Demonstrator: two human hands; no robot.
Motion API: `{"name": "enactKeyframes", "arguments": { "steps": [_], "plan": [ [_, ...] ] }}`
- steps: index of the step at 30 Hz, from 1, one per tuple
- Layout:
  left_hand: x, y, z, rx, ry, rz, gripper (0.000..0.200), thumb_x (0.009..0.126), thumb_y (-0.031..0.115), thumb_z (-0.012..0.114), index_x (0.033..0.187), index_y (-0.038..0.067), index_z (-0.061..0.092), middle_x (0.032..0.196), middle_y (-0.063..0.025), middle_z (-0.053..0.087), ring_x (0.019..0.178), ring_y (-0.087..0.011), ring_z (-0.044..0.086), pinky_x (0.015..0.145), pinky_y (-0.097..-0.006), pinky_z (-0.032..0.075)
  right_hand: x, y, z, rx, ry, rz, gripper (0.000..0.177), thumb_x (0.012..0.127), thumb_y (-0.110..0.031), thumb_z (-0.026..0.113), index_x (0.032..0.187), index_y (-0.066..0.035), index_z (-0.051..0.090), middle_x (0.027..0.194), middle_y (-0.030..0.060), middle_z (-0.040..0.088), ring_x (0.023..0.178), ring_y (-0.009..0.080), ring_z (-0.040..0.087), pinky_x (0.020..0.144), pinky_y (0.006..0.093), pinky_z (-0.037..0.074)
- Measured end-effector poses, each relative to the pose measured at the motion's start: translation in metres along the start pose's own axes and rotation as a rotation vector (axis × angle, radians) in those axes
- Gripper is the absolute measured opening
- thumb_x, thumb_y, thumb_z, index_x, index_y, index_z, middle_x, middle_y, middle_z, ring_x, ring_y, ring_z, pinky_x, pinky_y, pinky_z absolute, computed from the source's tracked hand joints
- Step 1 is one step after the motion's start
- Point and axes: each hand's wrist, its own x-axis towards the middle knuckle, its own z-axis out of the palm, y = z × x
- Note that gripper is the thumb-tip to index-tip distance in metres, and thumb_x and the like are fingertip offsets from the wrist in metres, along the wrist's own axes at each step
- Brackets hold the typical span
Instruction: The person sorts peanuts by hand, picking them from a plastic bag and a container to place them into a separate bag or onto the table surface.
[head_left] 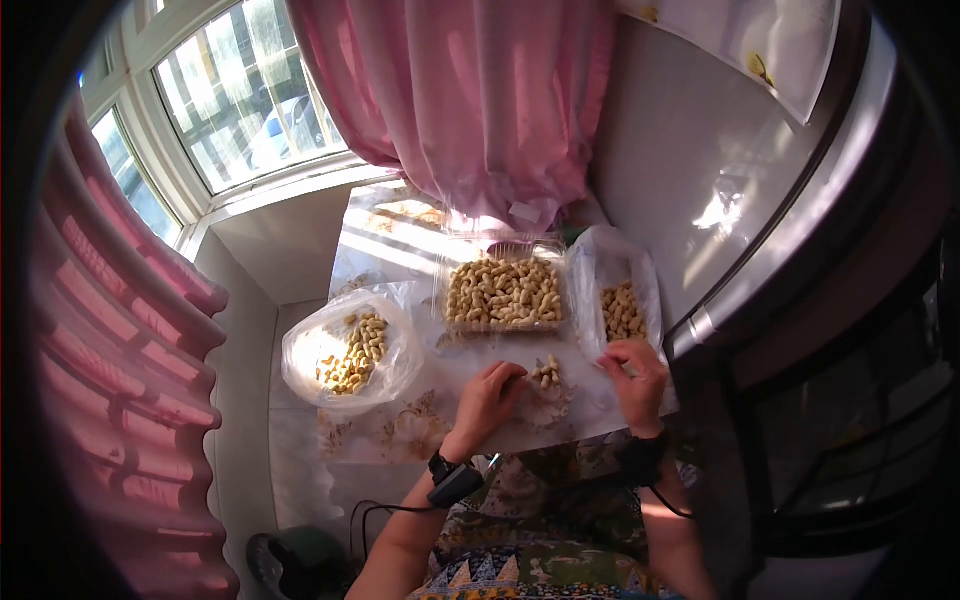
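Observation:
A small pile of peanuts in the shell [546,373] lies on the table near its front edge, between my two hands. My left hand [488,402] rests just left of that pile with its fingers curled together; whatever they may hold is hidden. At the front of the right plastic bag, my right hand [637,385] has thumb and fingers drawn into a pinch, and I cannot make out what is in it. Behind the pile stands a clear plastic box [440,300] full of peanuts [502,292].
On the left sits an open plastic bag [400,372] with peanuts [360,352]. The right plastic bag [597,262] also holds peanuts [622,310]. A flowered cloth covers the table [385,425]. Behind it hangs a pink curtain [470,100], with a grey panel [690,170] at right.

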Motion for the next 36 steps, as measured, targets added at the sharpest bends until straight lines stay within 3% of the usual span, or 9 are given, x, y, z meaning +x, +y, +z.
{"name": "enactKeyframes", "arguments": {
  "steps": [3,6,10,12,16,28,30,36],
  "plan": [
    [0.002,-0.003,0.002,-0.013,-0.013,-0.017,0.011,0.093,0.008,0.071,0.104,0.004,0.07,0.095,-0.0157,0.07,0.088,-0.0362,0.071,0.075,-0.0426,0.056,0.03,0.016,-0.019,-0.025,0.105,0.037,0.02,0.079,-0.004,0.086,0.095,-0.003,0.074,0.1,0.009,0.074,0.094,0.027,0.07,0.084,0.0381,0.056],
    [0.003,-0.005,0.002,0.036,-0.006,-0.007,0.011,0.093,0.008,0.071,0.104,0.004,0.07,0.095,-0.0153,0.07,0.088,-0.0365,0.07,0.075,-0.0425,0.056,0.039,0.019,-0.017,-0.195,0.078,-0.115,0.019,0.082,-0.003,0.084,0.097,-0.001,0.073,0.105,0.0098,0.073,0.096,0.0291,0.069,0.088,0.0385,0.056],
    [0.0,-0.002,0.0,0.008,-0.003,-0.026,0.011,0.093,0.008,0.071,0.103,0.005,0.071,0.096,-0.0149,0.071,0.088,-0.0363,0.071,0.075,-0.0422,0.056,0.009,-0.001,0.016,-0.081,-0.101,-0.122,0.013,0.089,0.0,0.074,0.101,-0.003,0.073,0.107,0.0111,0.07,0.104,0.0312,0.068,0.088,0.0403,0.056],
    [0.003,-0.001,-0.001,-0.01,-0.001,-0.013,0.011,0.093,0.008,0.071,0.104,0.005,0.072,0.096,-0.0148,0.071,0.087,-0.0365,0.071,0.075,-0.042,0.056,-0.002,-0.009,0.035,0.076,-0.372,0.048,0.011,0.091,-0.003,0.072,0.102,-0.004,0.073,0.103,0.0114,0.068,0.105,0.0331,0.066,0.089,0.0415,0.055],
    [0.003,-0.009,0.002,0.024,0.0,0.011,0.011,0.093,0.008,0.071,0.104,0.005,0.072,0.096,-0.0147,0.071,0.087,-0.0369,0.071,0.074,-0.0422,0.056,-0.015,0.013,0.063,-0.064,-0.334,-0.114,0.013,0.092,-0.004,0.068,0.104,-0.004,0.073,0.103,0.0105,0.066,0.102,0.0342,0.065,0.089,0.0427,0.054],
    [0.003,-0.008,0.001,0.015,0.007,0.025,0.012,0.092,0.007,0.071,0.103,0.005,0.072,0.095,-0.0141,0.071,0.087,-0.0368,0.071,0.074,-0.0427,0.056,-0.005,0.01,0.065,-0.059,-0.344,-0.03,0.012,0.087,-0.001,0.068,0.098,-0.003,0.07,0.097,0.0116,0.067,0.093,0.0334,0.066,0.083,0.0442,0.054],
    [0.003,-0.007,0.0,-0.006,-0.002,0.026,0.012,0.092,0.007,0.071,0.103,0.005,0.072,0.095,-0.0138,0.071,0.086,-0.0366,0.071,0.074,-0.0427,0.056,0.0,-0.002,0.059,0.034,-0.329,0.101,0.013,0.086,0.001,0.066,0.099,-0.003,0.069,0.096,0.0125,0.068,0.093,0.0341,0.067,0.082,0.0448,0.054],
    [0.003,-0.004,-0.001,0.0,0.0,0.029,0.012,0.092,0.007,0.071,0.104,0.006,0.071,0.096,-0.0136,0.071,0.087,-0.0364,0.071,0.074,-0.0431,0.056,0.011,0.004,0.057,-0.095,-0.458,0.005,0.019,0.086,0.001,0.066,0.104,-0.003,0.071,0.103,0.0129,0.067,0.096,0.0344,0.068,0.082,0.0438,0.055]
  ]
}}
